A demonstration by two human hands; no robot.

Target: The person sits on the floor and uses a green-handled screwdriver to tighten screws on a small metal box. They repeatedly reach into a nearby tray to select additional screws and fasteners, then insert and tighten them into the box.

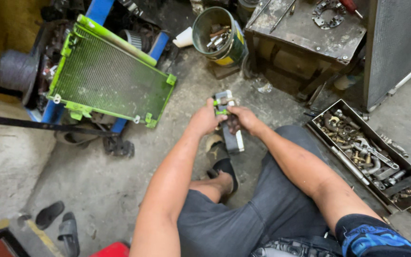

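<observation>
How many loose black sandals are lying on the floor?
2: both lie side by side at the lower left, one sandal and the other sandal beside it. More may be hidden.

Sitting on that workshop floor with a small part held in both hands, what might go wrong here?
Both hands, left hand and right hand, hold a small grey part with green clips above the bare concrete floor; if it slips, it could drop and perhaps break. The open tray of metal fittings sits close by the right leg, so a shift of the knee might knock or scatter it. The green radiator panel leans propped on clutter and might tip.
</observation>
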